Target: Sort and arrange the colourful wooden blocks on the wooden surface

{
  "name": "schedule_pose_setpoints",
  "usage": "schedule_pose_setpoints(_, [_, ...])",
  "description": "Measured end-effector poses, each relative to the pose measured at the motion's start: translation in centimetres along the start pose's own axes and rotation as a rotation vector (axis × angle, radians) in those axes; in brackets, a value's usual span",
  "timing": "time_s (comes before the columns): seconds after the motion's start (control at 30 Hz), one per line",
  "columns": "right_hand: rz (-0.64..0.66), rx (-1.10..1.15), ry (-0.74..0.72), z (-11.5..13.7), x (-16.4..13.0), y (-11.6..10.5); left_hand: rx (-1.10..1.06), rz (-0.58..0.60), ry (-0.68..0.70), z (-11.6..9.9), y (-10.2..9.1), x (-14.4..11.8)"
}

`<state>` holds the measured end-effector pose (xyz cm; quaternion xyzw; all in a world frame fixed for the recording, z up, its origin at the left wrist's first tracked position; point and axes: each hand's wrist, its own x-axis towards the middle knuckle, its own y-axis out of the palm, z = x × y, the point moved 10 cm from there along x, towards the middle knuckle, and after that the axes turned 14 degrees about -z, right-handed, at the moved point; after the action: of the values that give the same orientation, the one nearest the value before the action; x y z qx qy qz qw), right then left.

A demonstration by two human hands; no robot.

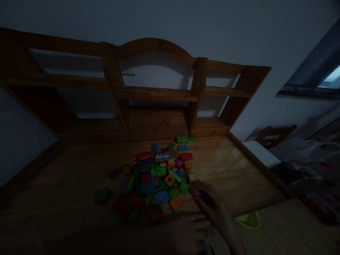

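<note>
A heap of painted wooden toy blocks lies on the wooden desktop. My right hand is at the heap's right edge, its thumb and fingers closed around a red block with a roundish mark on its face. Close by sit a green block and an orange block. My left hand reaches across the front edge, fingers stretched out toward my right wrist, with no block seen in it. Nearest to it is a red triangular block. Dim light blurs the left hand's outline.
A wooden shelf unit stands along the desk's back. Two green blocks lie before it, and a dark green block sits apart at left. A yellow-green basin is on the floor at right, below a chair.
</note>
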<state>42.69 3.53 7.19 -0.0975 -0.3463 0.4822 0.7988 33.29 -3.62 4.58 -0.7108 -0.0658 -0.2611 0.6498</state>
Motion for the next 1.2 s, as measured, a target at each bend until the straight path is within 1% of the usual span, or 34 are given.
schedule_pose_setpoints(0.07, [-0.034,0.033,0.034,-0.3,0.1,-0.1,0.024,-0.027,0.030,-0.3,-0.4,-0.1])
schedule_pose_setpoints(0.27, [-0.102,0.088,0.118,-1.0,0.0,-0.3,0.004,-0.046,0.027,-0.2,-0.3,-0.3])
schedule_pose_setpoints(0.4, [-0.134,0.079,0.109,-1.2,-0.1,-0.3,-0.023,-0.052,0.018,-0.1,0.2,-0.7])
schedule_pose_setpoints(0.5, [-0.158,0.081,0.098,-1.3,0.0,-0.4,-0.025,-0.091,0.031,-0.2,0.5,-0.9])
schedule_pose_setpoints(0.63, [-0.173,0.012,0.107,-1.4,0.0,-0.5,-0.008,-0.111,0.032,-0.2,0.6,-1.0])
schedule_pose_setpoints(0.77, [-0.173,-0.024,0.111,-1.7,-0.1,-0.5,-0.014,-0.084,0.024,-0.1,-0.1,-0.8])
schedule_pose_setpoints(0.9, [-0.156,0.018,0.126,-2.1,-0.2,-0.3,-0.068,0.011,-0.018,0.2,-0.5,-0.1])
schedule_pose_setpoints(0.97, [-0.153,0.050,0.136,-2.0,-0.3,-0.3,-0.081,0.036,-0.035,0.3,-0.9,0.3])
schedule_pose_setpoints(1.2, [-0.170,0.082,0.150,-1.4,-0.3,-0.8,-0.076,0.047,-0.057,0.4,-2.8,1.2])
